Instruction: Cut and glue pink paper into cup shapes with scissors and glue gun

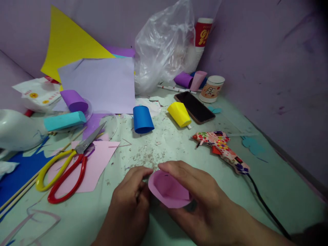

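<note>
My right hand is wrapped round a pink paper cup shape, its open, bent mouth facing up toward me. My left hand is at the left side of the cup shape, fingers curled in and the index fingertip close to its rim. What lies inside those curled fingers, if anything, is hidden. Ahead on the table stand a blue paper cup shape and a yellow one, the latter tilted with a small white piece at its lower end.
To the right lies a flower-patterned glue gun with a black cord. Scissors rest on pink paper at left. Farther back are a phone, a paper cup, a plastic bag and a yellow sheet.
</note>
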Action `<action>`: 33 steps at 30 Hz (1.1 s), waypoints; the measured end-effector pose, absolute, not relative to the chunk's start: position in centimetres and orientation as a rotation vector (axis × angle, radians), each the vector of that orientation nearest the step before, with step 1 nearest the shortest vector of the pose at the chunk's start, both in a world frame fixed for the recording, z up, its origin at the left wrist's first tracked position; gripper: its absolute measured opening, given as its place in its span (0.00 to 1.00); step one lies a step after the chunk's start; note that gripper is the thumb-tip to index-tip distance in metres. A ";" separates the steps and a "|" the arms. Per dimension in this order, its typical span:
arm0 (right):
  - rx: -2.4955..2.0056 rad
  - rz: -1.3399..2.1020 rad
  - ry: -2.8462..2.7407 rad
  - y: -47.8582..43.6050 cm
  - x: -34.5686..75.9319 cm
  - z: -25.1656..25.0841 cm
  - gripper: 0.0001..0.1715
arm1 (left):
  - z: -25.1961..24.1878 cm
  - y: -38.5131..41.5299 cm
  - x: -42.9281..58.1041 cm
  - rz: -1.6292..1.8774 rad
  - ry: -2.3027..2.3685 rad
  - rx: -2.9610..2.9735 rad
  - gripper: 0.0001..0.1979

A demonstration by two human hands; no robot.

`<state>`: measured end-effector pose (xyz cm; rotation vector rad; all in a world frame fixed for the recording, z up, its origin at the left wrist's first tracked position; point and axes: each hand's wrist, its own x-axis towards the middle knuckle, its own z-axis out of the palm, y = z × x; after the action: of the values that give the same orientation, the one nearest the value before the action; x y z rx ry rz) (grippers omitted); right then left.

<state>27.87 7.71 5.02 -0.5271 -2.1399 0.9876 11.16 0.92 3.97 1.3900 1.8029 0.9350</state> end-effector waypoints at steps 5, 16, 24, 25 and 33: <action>-0.535 0.981 -2.136 7.7 28.0 4.7 0.33 | 3.8 0.9 10.9 0.905 1.785 1.430 0.14; -0.521 0.815 -2.087 7.5 28.0 4.6 0.34 | 3.9 0.6 10.9 0.938 1.888 1.380 0.12; -0.589 0.745 -2.089 7.8 28.8 4.4 0.34 | 4.8 0.4 9.1 0.631 2.394 1.462 0.12; -0.580 0.737 -2.085 7.8 28.8 4.3 0.33 | 5.0 0.4 8.7 0.606 2.511 1.471 0.13; -0.588 0.761 -2.119 7.7 28.7 3.7 0.35 | 4.4 2.8 5.0 0.867 2.469 2.072 0.08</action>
<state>28.73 7.74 3.66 -0.5875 -2.1192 0.7607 4.97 2.75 4.36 2.0716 2.4691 0.8671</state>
